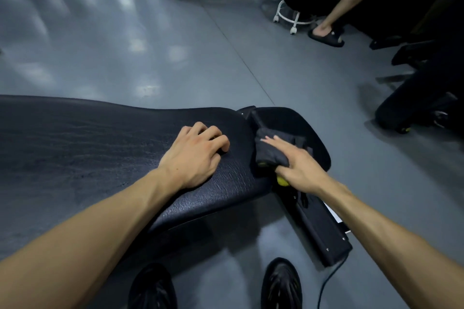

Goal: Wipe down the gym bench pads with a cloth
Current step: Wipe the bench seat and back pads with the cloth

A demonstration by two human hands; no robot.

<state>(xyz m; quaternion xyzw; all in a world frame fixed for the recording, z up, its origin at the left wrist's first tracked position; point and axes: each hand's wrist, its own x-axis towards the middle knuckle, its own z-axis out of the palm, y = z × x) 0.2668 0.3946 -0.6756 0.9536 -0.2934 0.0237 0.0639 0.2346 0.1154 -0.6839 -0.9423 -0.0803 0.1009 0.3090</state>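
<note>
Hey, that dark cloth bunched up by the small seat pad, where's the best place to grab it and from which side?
Grip the cloth at its thick bunched middle, coming from above on the near right side, where the right hand already lies on it. It sits heaped in the gap between the long pad and small pad, so its edges are tucked low.

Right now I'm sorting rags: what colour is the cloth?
Dark grey cloth, under the right hand; head view.
</note>
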